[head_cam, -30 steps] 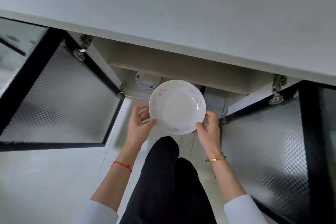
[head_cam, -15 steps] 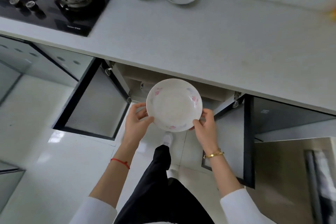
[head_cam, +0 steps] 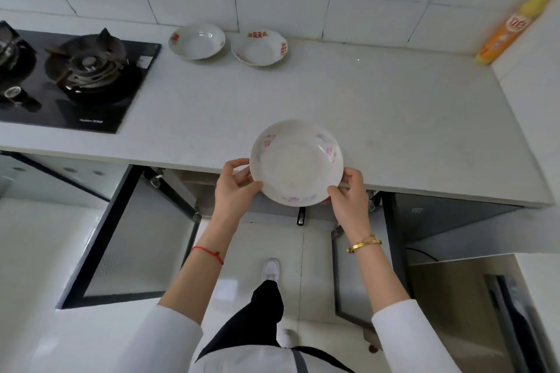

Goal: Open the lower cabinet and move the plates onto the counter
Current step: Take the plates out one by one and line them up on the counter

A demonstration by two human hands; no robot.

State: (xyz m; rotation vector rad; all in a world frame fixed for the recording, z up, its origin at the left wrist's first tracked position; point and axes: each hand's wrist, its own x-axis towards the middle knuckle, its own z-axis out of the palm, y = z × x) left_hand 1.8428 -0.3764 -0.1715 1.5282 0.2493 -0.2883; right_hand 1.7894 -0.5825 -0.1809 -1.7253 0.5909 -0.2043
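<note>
A white plate (head_cam: pixel 296 162) with faint pink flowers on its rim sits at the centre of the frame, held over the front edge of the counter (head_cam: pixel 378 118). The left hand (head_cam: pixel 233 191) pinches its left rim, thumb on top and fingers curled beneath; the right hand (head_cam: pixel 348 194) does the same on the lower right rim. The plate looks roughly level, and it seems not yet to rest on the counter, though the view from above does not settle this.

The step in hand is setting this plate down. To do it well, carry it forward until its whole base is past the counter's edge, keeping both grips even so it does not tip. Lower it flat onto bare counter, then slide the lower fingers out sideways, not upward, so the rim is not lifted or knocked.

Two plates (head_cam: pixel 197 41) (head_cam: pixel 260 47) already stand side by side in the upper middle of the frame, against the tiled wall. Bare counter near them, in the middle of the frame, suits this one and keeps it well away from the gas stove (head_cam: pixel 75 76) at upper left. The lower cabinet doors (head_cam: pixel 136 239) hang open below, so step clear of them. An orange spray can (head_cam: pixel 509 30) stands at upper right.
</note>
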